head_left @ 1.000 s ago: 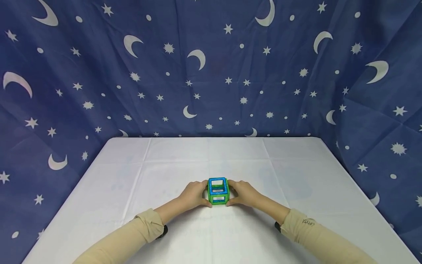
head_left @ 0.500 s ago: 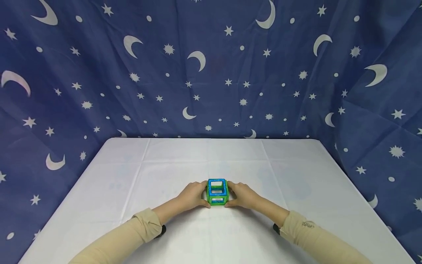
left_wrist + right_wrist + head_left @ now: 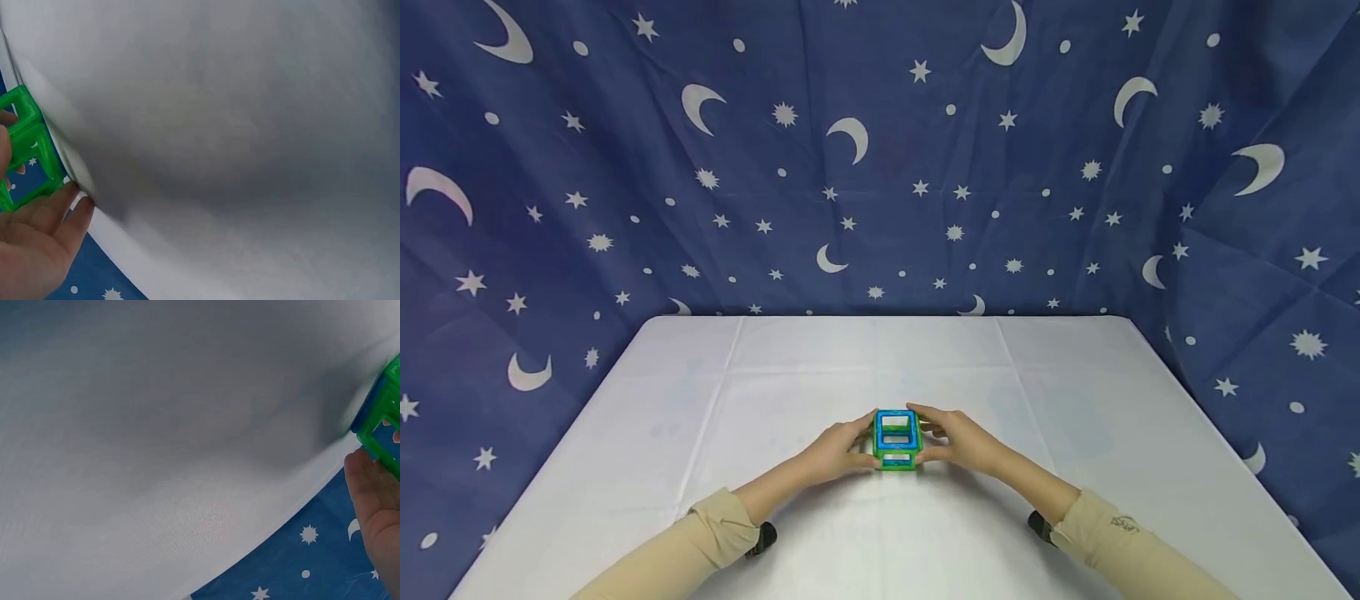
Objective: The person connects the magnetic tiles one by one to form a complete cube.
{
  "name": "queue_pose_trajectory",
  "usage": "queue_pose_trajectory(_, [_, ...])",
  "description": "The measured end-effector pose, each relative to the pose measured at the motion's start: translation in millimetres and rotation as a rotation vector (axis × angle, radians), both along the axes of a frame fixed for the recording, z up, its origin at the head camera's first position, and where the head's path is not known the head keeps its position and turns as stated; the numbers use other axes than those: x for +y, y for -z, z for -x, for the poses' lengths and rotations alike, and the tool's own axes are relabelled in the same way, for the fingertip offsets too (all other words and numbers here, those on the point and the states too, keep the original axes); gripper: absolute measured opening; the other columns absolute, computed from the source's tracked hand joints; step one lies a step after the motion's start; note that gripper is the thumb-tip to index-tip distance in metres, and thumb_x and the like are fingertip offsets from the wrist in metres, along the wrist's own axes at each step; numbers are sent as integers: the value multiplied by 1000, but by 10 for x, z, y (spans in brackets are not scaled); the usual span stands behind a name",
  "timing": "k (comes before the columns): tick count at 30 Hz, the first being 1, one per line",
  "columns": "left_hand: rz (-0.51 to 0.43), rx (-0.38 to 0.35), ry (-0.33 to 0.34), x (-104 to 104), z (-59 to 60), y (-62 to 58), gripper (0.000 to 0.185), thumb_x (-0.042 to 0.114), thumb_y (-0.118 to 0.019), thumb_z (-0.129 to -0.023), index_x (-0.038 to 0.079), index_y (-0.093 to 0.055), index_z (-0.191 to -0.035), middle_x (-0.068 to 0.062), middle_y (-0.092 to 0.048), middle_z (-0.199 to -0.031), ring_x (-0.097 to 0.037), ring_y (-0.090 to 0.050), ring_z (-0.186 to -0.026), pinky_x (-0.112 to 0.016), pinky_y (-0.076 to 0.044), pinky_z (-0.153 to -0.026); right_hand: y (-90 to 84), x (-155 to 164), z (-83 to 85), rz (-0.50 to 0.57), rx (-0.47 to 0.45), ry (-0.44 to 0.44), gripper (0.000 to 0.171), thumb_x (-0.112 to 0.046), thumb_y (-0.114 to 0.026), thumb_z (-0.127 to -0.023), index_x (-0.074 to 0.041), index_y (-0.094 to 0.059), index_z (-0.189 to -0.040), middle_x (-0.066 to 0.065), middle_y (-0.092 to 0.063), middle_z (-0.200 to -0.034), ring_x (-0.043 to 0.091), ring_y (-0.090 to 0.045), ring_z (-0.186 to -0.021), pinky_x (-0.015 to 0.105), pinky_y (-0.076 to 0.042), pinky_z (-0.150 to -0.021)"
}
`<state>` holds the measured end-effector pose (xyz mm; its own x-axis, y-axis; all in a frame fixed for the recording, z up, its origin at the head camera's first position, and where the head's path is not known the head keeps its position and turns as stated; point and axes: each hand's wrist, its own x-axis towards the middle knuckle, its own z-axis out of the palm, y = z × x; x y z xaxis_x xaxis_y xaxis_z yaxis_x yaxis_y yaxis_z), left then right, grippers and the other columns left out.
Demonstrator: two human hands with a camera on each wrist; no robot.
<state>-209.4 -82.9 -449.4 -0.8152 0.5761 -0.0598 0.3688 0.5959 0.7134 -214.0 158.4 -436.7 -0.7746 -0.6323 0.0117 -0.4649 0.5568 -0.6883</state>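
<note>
Small cube of green and blue plastic frame tiles (image 3: 896, 439) sits near centre of white-clothed table (image 3: 700, 417), directly between hands. Left hand (image 3: 837, 450) cups left face, right hand (image 3: 956, 440) cups right (fingertips reaching over top edge); equally near.

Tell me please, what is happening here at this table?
A person sits at a white table and holds a small cube made of blue and green square frames. The left hand touches its left side and the right hand its right side, with the right fingers reaching over the top edge. The cube stands on the table near the middle. Behind hangs a blue cloth with moons and stars.
</note>
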Motion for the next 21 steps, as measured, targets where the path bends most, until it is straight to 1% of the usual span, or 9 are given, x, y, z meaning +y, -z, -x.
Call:
queue_pose_trajectory(5, [30, 50, -17, 30, -34, -7, 79, 25, -70, -83, -6, -30, -143, -20, -53, -134, -35, -50, -125, -48, -39, -105, 1, -6, 24, -5, 5, 21, 77, -20, -75, -78, 7, -38, -140, 22, -51, -136, 37, -58, -115, 44, -50, -93])
queue_pose_trajectory(8, [49, 67, -5, 31, -23, -14, 79, 26, -71, -82, -6, -32, -143, -19, -55, -132, -34, -51, -124, -47, -40, -104, -9, 7, 28, 5, -27, 0, 78, -21, -74, -80, 7, -34, -141, 23, -48, -138, 37, -55, -118, 45, -49, -94])
queue_pose_trajectory(10, [58, 37, 25, 23, -3, -37, 81, 28, -72, -82, -7, -30, -143, -20, -54, -134, -35, -50, -125, -47, -39, -105, -17, 26, 36, 27, -68, -15, 74, -23, -70, -84, 8, -34, -141, 23, -46, -139, 39, -52, -122, 48, -47, -96])
queue_pose_trajectory(12, [52, -26, 51, 16, 43, -86, 81, 31, -69, -85, -6, -29, -144, -21, -51, -136, -36, -49, -126, -49, -38, -106, -37, 41, 69, 56, -100, -5, 60, -24, -62, -91, 8, -40, -138, 24, -47, -138, 40, -50, -124, 50, -45, -98])
queue_pose_trajectory(14, [31, -95, 41, 14, 105, -157, 72, 34, -62, -91, -5, -32, -143, -22, -48, -139, -39, -47, -127, -51, -39, -105, -59, 34, 131, 91, -126, 25, 45, -24, -53, -97, 7, -50, -130, 24, -53, -133, 40, -51, -123, 49, -46, -97])
queue_pose_trajectory(16, [2, -122, 14, 22, 183, -220, 57, 34, -52, -97, -3, -41, -139, -22, -48, -139, -39, -47, -127, -52, -40, -103, -84, 2, 208, 105, -143, 57, 37, -23, -46, -100, 6, -60, -119, 22, -63, -119, 35, -59, -110, 42, -51, -91])
queue_pose_trajectory(18, [-23, -124, -19, 43, 271, -267, 44, 30, -42, -101, -2, -54, -130, -21, -53, -134, -38, -50, -124, -51, -42, -101, -102, -47, 294, 97, -179, 75, 36, -22, -43, -101, 5, -67, -106, 16, -68, -93, 24, -61, -87, 30, -51, -77])
queue_pose_trajectory(20, [-27, -115, -20, 75, 357, -292, 40, 27, -39, -102, 0, -64, -117, -17, -61, -124, -31, -54, -118, -47, -45, -98, -129, -92, 363, 61, -217, 70, 35, -21, -45, -101, 5, -68, -97, 7, -58, -69, 15, -49, -67, 23, -41, -63])
queue_pose_trajectory(21, [-25, -125, -7, 89, 396, -299, 39, 25, -39, -102, -1, -67, -112, -14, -65, -116, -27, -58, -109, -42, -48, -92, -144, -110, 388, 43, -241, 62, 34, -20, -46, -100, 5, -67, -93, 4, -50, -63, 13, -43, -62, 22, -36, -60])
